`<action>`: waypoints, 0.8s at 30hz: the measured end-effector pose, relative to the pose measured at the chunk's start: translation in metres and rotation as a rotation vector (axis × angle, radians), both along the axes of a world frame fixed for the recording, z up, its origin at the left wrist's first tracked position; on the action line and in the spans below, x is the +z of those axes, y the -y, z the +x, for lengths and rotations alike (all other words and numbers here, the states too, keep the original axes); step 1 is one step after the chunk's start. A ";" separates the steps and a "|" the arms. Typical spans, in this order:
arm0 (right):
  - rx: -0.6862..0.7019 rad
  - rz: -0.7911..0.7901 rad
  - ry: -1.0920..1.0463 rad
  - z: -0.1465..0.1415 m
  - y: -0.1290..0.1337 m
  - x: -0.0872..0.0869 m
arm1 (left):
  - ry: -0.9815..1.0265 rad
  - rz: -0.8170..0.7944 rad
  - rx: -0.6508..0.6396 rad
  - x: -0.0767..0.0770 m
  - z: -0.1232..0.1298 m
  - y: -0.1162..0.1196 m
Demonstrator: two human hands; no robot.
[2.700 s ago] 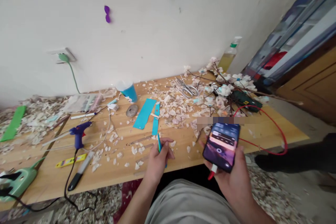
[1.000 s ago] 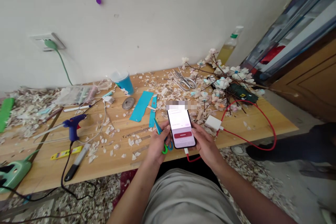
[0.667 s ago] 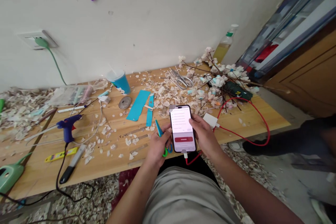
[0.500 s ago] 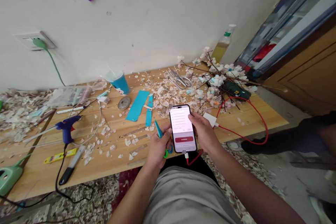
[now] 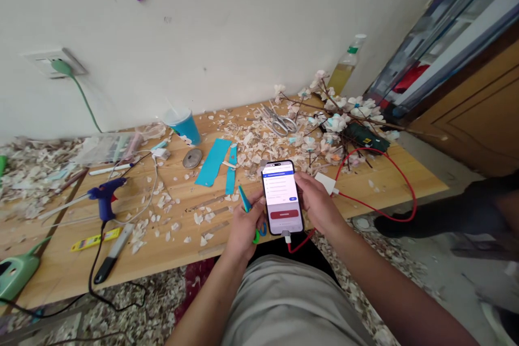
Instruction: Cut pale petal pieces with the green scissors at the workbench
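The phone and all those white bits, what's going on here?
Somebody has a lit-up phone between both hands, with a red cable plugged into its bottom. The left hand also holds scissors; the right hand is at the phone's right edge. Blue pieces, pale scraps and flowery branches lie on the wooden table.

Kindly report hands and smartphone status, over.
Left hand: grip on scissors, touching smartphone. Right hand: grip on smartphone's edge. Smartphone lit. Possible snag: attached red cable.
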State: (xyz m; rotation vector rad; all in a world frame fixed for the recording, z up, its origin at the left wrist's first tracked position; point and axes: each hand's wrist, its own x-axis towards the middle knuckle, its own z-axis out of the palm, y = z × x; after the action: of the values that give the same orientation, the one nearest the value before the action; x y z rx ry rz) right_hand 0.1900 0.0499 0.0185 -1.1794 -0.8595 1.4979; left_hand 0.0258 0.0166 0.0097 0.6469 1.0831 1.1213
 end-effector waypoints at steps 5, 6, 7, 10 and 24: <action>0.057 0.023 0.037 0.005 0.002 -0.003 | 0.010 0.002 -0.032 -0.004 0.000 -0.001; 0.059 0.025 0.053 0.006 0.001 -0.003 | 0.007 -0.002 -0.038 -0.004 0.000 -0.001; 0.048 0.021 0.067 0.006 0.001 -0.004 | 0.005 -0.009 -0.042 -0.005 0.000 -0.001; -0.014 -0.030 0.091 0.006 0.000 -0.007 | 0.016 -0.023 -0.055 -0.006 0.001 -0.001; 0.025 -0.048 0.013 0.005 0.001 0.001 | 0.036 -0.050 -0.049 -0.004 0.002 -0.001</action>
State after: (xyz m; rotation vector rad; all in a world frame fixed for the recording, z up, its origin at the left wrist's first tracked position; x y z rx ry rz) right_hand 0.1954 0.0486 0.0193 -1.2187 -0.8546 1.5400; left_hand 0.0278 0.0178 0.0060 0.6086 1.0560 1.0572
